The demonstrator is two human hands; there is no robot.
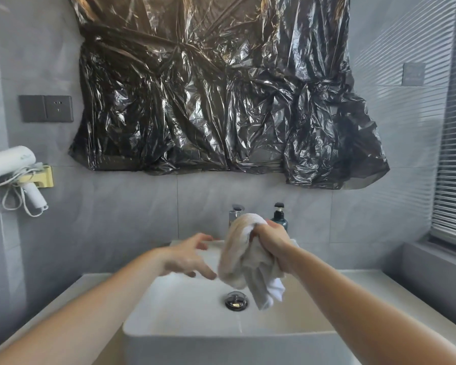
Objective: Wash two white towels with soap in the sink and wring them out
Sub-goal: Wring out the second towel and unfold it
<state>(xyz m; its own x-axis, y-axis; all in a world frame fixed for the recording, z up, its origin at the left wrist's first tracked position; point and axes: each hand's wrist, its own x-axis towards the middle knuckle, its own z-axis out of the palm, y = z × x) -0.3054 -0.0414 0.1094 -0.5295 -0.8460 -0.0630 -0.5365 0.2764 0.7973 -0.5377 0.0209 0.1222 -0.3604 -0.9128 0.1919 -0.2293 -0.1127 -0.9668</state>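
From your head camera: your right hand (270, 245) has a fist clamped round the bunched white towel (244, 262), holding it up over the sink (184, 306), right in front of the tap (236, 214). The cloth hangs below your fist in thick soft folds, its tail dangling just above the drain plug (236, 300). Your left hand (188, 255) is beside it, fingers spread and loose, holding nothing, its fingertips just short of the towel's lower bulge.

No water seems to be running from the tap, and I can't tell whether the cloth is wet or soaped. So my read is that you're either gathering it up for a wring or about to start the wash. Next, that free left hand needs to close on the hanging end so both hands can twist against each other over the basin. A second pale cloth may lie behind your right wrist on the sink's back rim, too hidden to call.

Textures now: the towel is plush and rumpled, the sink a smooth, glossy white rectangle, the drain plug shiny chrome. The dark green pump bottle (279, 216) stands by the tap, presumably your soap. Above, crinkled black plastic sheeting (221, 96) covers the wall.
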